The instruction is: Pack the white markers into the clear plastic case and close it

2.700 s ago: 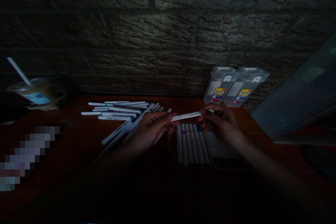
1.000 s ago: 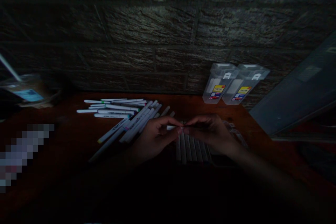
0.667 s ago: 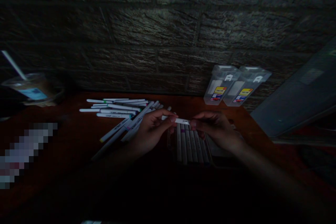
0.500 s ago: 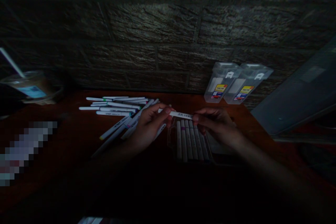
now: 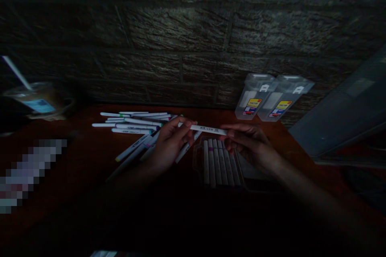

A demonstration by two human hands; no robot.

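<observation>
Above the clear plastic case (image 5: pixel 252 170), the left hand (image 5: pixel 169 141) and right hand (image 5: pixel 251 138) pinch one slim white marker (image 5: pixel 204 129), fingertips (image 5: pixel 231 133) closed, its right end hidden, lettering (image 5: pixel 211 130) illegible.

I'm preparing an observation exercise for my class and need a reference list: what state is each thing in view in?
Held marker: raised, slightly tilted
Left hand: pinching the held marker
Right hand: gripping its other end
Low case: lying open
Marker row: side by side in the low case
Loose markers: lying in an untidy heap
Upright cases: standing, lids apparently shut
Cup: upright, straw leaning in it
</observation>
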